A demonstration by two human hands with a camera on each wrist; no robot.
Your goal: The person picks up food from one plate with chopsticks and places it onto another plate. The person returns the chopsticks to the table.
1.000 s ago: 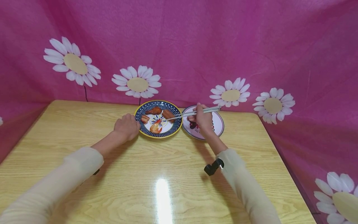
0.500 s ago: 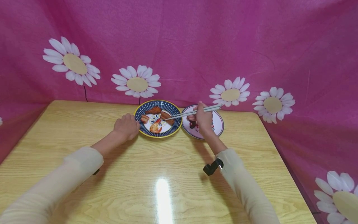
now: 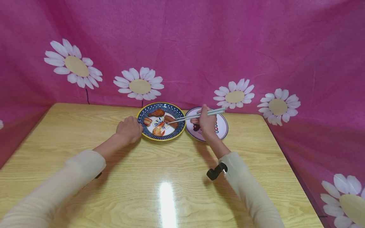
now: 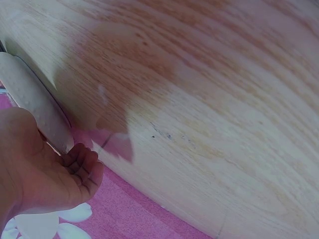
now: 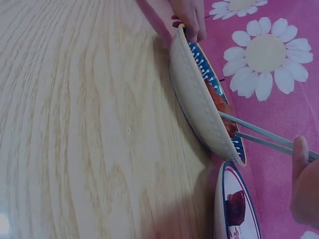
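In the head view my left hand [image 3: 129,129] pinches the left rim of a deep blue-patterned plate [image 3: 162,106] with a yellow edge. My right hand [image 3: 207,122] grips a pair of pale chopsticks [image 3: 183,118], crossing from above the white plate into the blue one. Their tips are at a brown slab of food [image 3: 169,118] on the plate's right side; whether they pinch it cannot be told. Beside it lie a shrimp [image 3: 158,130], a wing-like browned piece [image 3: 156,112] and a small striped meat piece [image 3: 147,121].
A white plate [image 3: 223,125] with a dark rim stands close to the right of the blue one, holding a dark red chunk [image 5: 236,207]. Behind the wooden table [image 3: 137,177] hangs a magenta cloth [image 3: 185,57] with daisies.
The chopstick tips have shifted slightly left and down in the blue plate. The brown slab lies a little lower and turned. My left hand stays at the rim.
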